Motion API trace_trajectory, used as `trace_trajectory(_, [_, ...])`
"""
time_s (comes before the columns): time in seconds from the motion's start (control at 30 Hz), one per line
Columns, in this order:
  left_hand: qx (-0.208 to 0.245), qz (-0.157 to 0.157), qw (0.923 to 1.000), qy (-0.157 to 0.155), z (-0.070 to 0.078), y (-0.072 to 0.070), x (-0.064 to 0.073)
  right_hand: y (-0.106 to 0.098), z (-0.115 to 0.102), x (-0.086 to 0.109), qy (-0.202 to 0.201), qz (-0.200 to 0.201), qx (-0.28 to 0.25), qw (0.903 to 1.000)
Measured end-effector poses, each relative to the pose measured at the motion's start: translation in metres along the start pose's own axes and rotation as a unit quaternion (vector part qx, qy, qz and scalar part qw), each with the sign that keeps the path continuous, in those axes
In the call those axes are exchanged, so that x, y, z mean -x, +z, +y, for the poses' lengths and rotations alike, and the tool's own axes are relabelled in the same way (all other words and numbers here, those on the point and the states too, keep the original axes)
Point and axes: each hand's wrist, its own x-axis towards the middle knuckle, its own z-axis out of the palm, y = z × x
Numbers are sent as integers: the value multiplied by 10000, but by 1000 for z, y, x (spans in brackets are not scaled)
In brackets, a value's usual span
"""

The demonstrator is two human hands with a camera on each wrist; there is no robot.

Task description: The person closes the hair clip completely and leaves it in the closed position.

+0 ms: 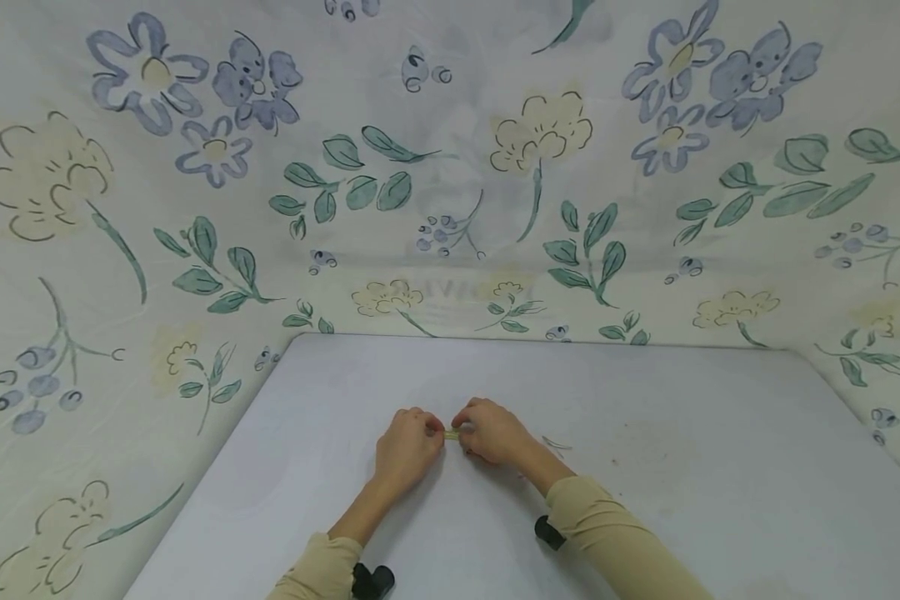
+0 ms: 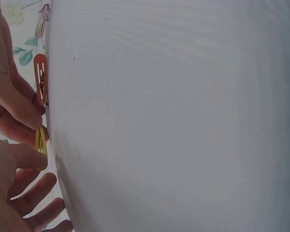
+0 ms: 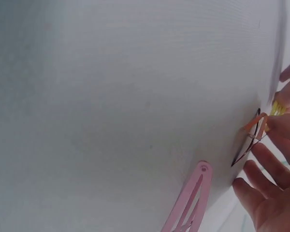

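Nearest the person, and well short of the yellow hair clip (image 2: 41,137), were two tan sleeves (image 1: 615,533), one on either side of it, each with a small black piece (image 1: 549,533) at the wrist. To the right of the yellow clip, well apart from it and near the right wrist camera, lay a pink hair clip (image 3: 183,200). Between the pink one and the yellow clip came an orange hair clip (image 2: 37,72), with a thin dark piece (image 3: 241,157) just beside it; both were close to the right fingers, though whether they touched could not be told.

The yellow clip itself was above the desk (image 1: 682,408), between the two hands. The left hand (image 1: 411,446) pinched one end of it with thumb and forefinger, the other fingers loosely spread. The right hand (image 1: 495,433) pinched the opposite end, its remaining fingers apart too. Right of the yellow clip, just past the right wrist, lay a thin pale piece (image 1: 557,444), too small to identify. Beyond the yellow clip ran the desk's far edge, and behind that rose a flower-patterned cloth (image 1: 480,50).
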Motion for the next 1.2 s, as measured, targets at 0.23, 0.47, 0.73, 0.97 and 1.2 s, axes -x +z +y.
trace_trajectory(0.23, [140, -89, 9998, -129, -1, -2, -1, -2, 0, 0, 92, -119, 3, 9999])
trace_trajectory(0.47, [222, 43, 9997, -79, 0, -4, -3, -5, 1, 3, 167, 24, -156, 9997])
trace_trajectory(0.73, [373, 169, 9992, 31, 6, -8, -7, -9, 1, 12, 298, 419, -434, 9977])
trace_trajectory(0.97, [566, 309, 9979, 90, 11, -7, -9, -15, 7, 20, 331, 867, -745, 9929])
trace_trajectory(1.2, [943, 330, 9948, 210, 20, -6, -12, -19, 17, 26, 185, 1237, -1400, 9822])
